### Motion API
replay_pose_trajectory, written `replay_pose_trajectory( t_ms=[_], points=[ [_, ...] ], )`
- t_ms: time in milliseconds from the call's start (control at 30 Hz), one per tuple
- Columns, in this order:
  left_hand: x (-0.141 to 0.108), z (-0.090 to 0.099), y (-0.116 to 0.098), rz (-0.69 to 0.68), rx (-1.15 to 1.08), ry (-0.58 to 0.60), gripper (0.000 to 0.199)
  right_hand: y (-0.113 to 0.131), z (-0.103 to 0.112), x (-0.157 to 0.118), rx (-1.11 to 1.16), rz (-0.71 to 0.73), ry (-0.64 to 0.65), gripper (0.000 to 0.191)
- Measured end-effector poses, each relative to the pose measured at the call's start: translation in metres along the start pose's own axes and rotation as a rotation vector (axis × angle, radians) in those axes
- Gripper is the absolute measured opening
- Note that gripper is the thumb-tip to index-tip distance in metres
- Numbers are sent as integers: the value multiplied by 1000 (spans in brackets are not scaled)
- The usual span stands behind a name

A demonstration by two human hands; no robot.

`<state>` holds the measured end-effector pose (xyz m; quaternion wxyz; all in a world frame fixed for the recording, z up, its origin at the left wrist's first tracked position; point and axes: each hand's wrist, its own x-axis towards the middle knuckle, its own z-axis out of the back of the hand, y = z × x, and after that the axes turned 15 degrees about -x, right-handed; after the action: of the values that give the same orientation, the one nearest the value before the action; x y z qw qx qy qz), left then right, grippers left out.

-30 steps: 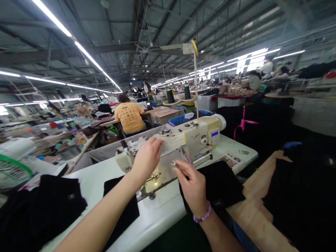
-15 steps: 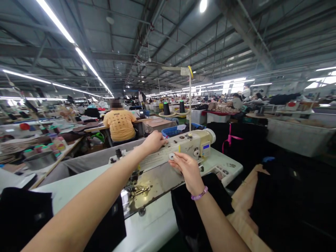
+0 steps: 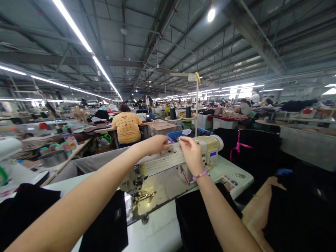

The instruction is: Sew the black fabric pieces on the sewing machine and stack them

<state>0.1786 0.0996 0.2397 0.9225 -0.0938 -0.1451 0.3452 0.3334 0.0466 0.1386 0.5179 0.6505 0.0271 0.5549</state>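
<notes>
A cream industrial sewing machine [image 3: 164, 162] stands on a white table [image 3: 157, 229]. My left hand [image 3: 156, 145] rests on top of its arm, with the fingertips curled against the surface. My right hand [image 3: 191, 154] is just to the right, with its fingertips pinched over the arm and a tiny silvery thing [image 3: 179, 139] showing between them. Exactly what that thing is, I cannot tell. Two black fabric pieces [image 3: 103, 224] [image 3: 196, 220] lie on the table in front of the machine's metal bed [image 3: 164, 189].
Thread cones [image 3: 172, 113] stand beyond the machine beside a blue crate [image 3: 174, 136]. A co-worker in a yellow shirt [image 3: 127, 127] sits further ahead. Black fabric tied with pink ribbon [image 3: 246, 148] is piled to the right, above a wooden board [image 3: 256, 217].
My right hand has moved from the front of the machine arm up toward its top. The view has swung slightly, and my left hand stays on the arm.
</notes>
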Motion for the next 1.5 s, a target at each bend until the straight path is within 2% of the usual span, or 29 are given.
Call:
replay_pose_trajectory(
  t_ms=[100,233,367,533,700,867,1000,1167,1267,1367,1500],
  points=[
    [-23,-12,-3,1,21,41,18,3,-6,20,-232,213,190,12],
    [-44,-25,-8,12,66,-28,17,7,-12,34,-486,401,403,20],
    [-48,-29,-7,34,98,-90,24,8,-12,37,-639,496,497,28],
    [-41,-28,-3,122,104,-167,29,12,1,33,-747,559,572,34],
    [-37,-23,2,221,104,-220,35,19,20,30,-823,498,538,20],
    [-39,-29,4,290,116,-172,33,8,28,39,-867,354,504,22],
    [-36,-37,-1,321,153,-177,35,4,10,49,-961,251,448,20],
    [-34,-32,-2,357,177,-174,35,31,-23,54,-1019,235,483,23],
    [-41,-27,0,372,166,-151,35,42,-20,53,-1059,232,539,22],
    [-45,-27,-2,363,156,-130,34,39,-8,56,-1146,152,586,20],
    [-41,-35,-6,341,162,-134,36,33,-13,66,-1215,100,646,36]
  ],
)
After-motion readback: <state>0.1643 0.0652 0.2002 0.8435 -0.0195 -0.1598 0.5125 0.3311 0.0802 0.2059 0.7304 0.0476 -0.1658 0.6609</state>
